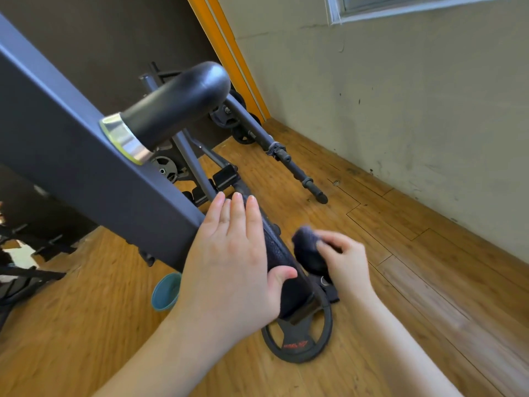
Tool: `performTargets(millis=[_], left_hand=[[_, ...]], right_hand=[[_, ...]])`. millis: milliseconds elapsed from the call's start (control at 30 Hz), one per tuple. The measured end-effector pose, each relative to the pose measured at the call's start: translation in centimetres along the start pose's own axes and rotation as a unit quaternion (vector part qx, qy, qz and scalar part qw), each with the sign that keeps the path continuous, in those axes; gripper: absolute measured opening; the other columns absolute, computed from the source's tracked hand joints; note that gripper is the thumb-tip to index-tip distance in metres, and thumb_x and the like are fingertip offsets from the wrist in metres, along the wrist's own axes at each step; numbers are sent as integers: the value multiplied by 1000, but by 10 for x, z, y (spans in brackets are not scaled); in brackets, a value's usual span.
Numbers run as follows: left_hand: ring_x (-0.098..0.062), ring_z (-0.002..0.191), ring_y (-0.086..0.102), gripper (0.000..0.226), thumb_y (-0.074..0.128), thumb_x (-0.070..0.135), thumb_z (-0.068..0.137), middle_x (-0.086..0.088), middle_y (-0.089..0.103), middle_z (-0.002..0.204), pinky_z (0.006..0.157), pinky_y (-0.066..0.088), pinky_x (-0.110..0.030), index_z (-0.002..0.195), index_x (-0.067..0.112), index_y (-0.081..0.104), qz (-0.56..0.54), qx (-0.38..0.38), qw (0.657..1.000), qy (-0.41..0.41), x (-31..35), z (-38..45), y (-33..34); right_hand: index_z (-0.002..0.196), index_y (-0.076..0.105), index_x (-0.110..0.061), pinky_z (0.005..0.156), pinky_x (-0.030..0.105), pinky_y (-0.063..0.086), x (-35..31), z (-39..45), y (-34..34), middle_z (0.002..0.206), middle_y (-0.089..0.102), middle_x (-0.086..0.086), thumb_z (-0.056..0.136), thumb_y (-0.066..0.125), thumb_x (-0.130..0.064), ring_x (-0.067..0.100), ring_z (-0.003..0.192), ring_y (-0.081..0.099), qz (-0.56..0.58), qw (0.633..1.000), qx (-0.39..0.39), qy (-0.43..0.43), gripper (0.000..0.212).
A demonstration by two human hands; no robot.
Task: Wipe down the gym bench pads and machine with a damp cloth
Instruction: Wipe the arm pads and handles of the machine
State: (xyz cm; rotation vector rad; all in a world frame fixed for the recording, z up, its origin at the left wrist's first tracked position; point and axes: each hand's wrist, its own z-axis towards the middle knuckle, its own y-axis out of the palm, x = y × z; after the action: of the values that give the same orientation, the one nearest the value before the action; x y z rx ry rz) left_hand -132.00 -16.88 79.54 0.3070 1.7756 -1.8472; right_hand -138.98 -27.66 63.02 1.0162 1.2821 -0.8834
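Red writing on the weight plate [297,336] is too blurry to read. Right hand [345,260] pinches the dark cloth [307,252] beside the pad [282,262]. Left hand [229,253] lies flat, fingers straight, on the pad.

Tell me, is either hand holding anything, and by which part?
The right hand pinches a bunched dark cloth at its side. The left hand holds nothing: its straight fingers rest on the black pad, thumb against the pad's edge.
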Motion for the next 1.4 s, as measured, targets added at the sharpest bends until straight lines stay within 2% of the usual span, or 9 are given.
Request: performTargets(millis=[133,200,367,500,700,867,1067,1200,1400], left_hand=[[-39,122,52,89,42,61,77,-29,55,127,111,28,-49,130,-9,49,-4,17,999,29,-2,-1,-2],[-38,123,52,90,45,62,77,-28,54,128,112,27,-47,132,-9,47,0,24,999,28,-3,-1,-5],[-30,142,25,108,38,72,82,-23,26,152,117,1,-39,147,-6,1,34,34,999,7,-5,-1,-10],[-28,146,8,101,24,71,87,-21,8,157,117,-8,-40,147,-3,-12,53,27,998,22,-4,2,-12],[-36,133,41,97,39,67,82,-30,42,140,118,15,-45,143,-8,29,23,30,999,27,-3,-2,-6],[-40,120,53,96,53,67,75,-33,54,125,112,30,-47,134,-9,44,8,53,997,48,-8,-3,8],[-45,116,54,81,61,54,76,-36,57,119,110,28,-50,127,-9,53,-55,156,983,82,-14,1,22],[-25,117,57,43,50,32,80,-7,66,119,112,21,-45,112,9,69,-237,291,905,199,-1,1,40],[-18,122,50,34,50,13,84,-5,61,125,113,28,-39,113,8,67,-449,414,710,350,14,-6,44]], right_hand=[[100,65,-26,86,20,47,-86,-18,2,102,64,-10,84,57,-8,7,99,59,10,939,-43,-340,25],[102,66,-22,87,26,47,-84,-24,5,103,63,-7,83,57,-8,13,100,58,-26,918,-40,-395,25],[97,70,-17,84,19,47,-25,-36,-8,99,65,-11,83,59,-4,9,96,58,-37,935,-33,-352,22],[84,69,-28,79,15,48,2,-39,-14,94,67,-19,82,60,11,1,94,61,-27,985,-27,-166,40],[98,70,-20,86,22,51,-11,-60,-4,104,66,-9,84,58,-15,13,104,60,50,975,7,-217,19],[87,71,-21,85,21,50,34,-71,-8,99,67,-9,82,59,10,1,97,61,-69,989,51,-118,34],[90,71,-21,77,10,46,17,-61,-3,91,67,-14,85,55,6,-1,88,61,-142,988,60,-30,32],[96,69,-19,79,29,55,-13,-70,-13,92,72,-2,89,58,-3,11,89,67,14,986,162,-18,20],[102,63,-7,79,38,54,-41,-122,-29,97,68,14,92,54,-7,28,90,65,114,955,267,-54,14]])
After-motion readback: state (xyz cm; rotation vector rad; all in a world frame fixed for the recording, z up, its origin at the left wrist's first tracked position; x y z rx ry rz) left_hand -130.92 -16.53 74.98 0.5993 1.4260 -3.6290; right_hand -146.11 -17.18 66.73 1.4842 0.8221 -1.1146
